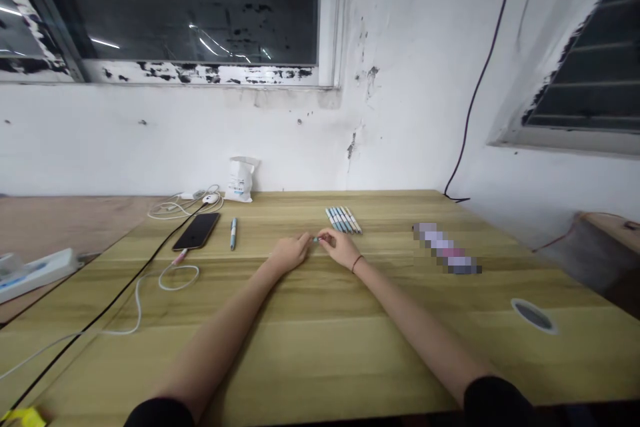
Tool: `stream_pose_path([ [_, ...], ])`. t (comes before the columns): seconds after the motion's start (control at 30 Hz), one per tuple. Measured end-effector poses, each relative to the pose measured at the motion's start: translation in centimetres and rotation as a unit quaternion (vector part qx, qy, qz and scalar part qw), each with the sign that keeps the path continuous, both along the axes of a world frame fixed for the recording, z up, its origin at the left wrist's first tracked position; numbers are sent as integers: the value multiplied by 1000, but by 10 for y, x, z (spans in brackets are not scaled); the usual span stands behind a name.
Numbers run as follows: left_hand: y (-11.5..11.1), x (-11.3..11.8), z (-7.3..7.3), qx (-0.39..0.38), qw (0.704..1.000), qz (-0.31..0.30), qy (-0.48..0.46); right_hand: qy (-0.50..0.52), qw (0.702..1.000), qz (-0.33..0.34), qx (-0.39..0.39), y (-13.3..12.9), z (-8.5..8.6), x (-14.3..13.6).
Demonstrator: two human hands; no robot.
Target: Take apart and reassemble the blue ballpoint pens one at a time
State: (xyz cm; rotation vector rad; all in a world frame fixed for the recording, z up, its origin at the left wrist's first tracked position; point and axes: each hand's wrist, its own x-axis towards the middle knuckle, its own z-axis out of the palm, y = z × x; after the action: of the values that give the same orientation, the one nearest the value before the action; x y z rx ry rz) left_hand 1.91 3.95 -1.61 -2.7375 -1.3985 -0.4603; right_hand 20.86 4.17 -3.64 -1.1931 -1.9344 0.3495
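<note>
My left hand (291,251) rests on the wooden table, its fingers closed and pointing toward my right hand (341,248). The right thumb and fingers are pinched together. Between the fingertips of both hands shows a small teal piece (316,239); most of what it belongs to is hidden. Just behind my right hand lies a row of several pens (343,220), pale blue and white with some cream ones at the right. A single blue-and-white pen (233,233) lies apart, to the left of my left hand.
On the left are a black phone (197,231) with a white cable, a charger (210,199) and a power strip (37,273). A white packet (241,179) stands by the wall. To the right lie a blurred-out long object (447,249) and a round table inset (534,315).
</note>
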Motion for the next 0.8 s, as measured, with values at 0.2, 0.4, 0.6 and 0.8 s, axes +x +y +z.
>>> stream_pose_path([
  [0.2, -1, -1, 2, 0, 1000, -21, -7, 19, 999, 21, -26, 0, 1, -1],
  [0.4, -2, -1, 2, -11, 1000, -20, -16, 28, 999, 25, -17, -4, 7, -1],
  [0.6, -2, 0, 4, -5, 999, -29, -32, 46, 999, 27, -10, -2, 4, -1],
  [0.8, -4, 1, 4, 10, 998, -40, -49, 59, 997, 53, -24, 4, -2, 1],
])
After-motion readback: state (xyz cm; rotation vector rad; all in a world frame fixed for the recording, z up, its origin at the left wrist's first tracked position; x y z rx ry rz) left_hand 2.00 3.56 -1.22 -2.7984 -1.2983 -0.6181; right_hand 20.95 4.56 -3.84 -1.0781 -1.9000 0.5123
